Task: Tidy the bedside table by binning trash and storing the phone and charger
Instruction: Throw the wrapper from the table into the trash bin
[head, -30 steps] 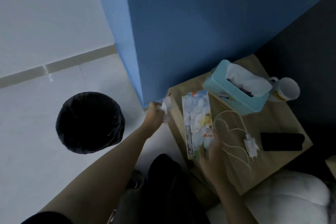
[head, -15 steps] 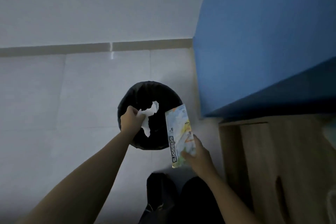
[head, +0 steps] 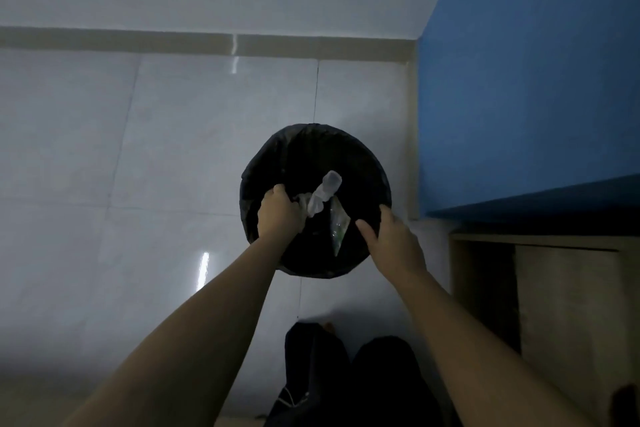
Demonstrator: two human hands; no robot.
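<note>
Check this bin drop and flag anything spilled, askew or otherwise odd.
Nothing stands out. The left hand grips a white crumpled tissue over the black-lined bin. A flat packet shows edge-on inside the rim, beside the open right hand. No trash shows on the tiled floor.

Dim tiled floor (head: 173, 149), blue wall (head: 526, 80)

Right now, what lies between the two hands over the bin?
In the head view, a white tissue and a packet lie between the left hand and right hand.
</note>
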